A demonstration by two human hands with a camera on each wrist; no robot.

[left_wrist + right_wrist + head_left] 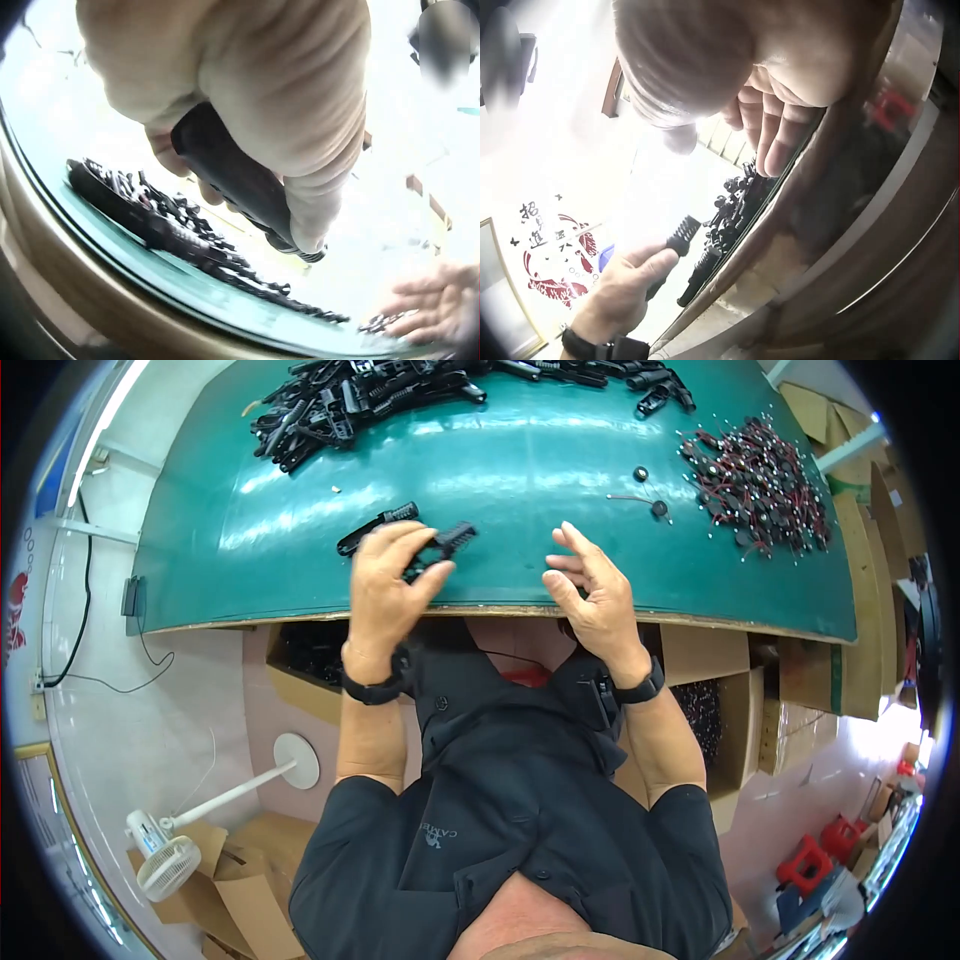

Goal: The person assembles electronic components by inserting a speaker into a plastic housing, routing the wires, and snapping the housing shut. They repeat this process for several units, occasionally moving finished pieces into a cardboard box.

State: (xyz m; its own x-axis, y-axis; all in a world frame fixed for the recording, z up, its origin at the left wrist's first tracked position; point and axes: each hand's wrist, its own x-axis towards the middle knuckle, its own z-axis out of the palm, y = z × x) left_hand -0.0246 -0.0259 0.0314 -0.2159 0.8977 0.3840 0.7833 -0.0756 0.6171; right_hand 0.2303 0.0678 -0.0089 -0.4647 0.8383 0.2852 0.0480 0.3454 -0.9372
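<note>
My left hand [388, 578] grips a black handle-shaped plastic part [232, 169] above the green table's front edge. Its ribbed, coil-like end [683, 234] sticks out past the thumb. A second black part of the same look [362, 536] lies on the table just beyond that hand, partly covered by it in the head view. My right hand [597, 600] hovers near the front edge with nothing in it, fingers loosely extended and thumb apart.
A heap of black plastic parts [330, 410] spreads along the table's far side. At the right lies a pile of small black discs with red and black wires [757, 490]; a loose wired disc [659, 509] sits nearer. Cardboard boxes [722, 652] stand below the table edge.
</note>
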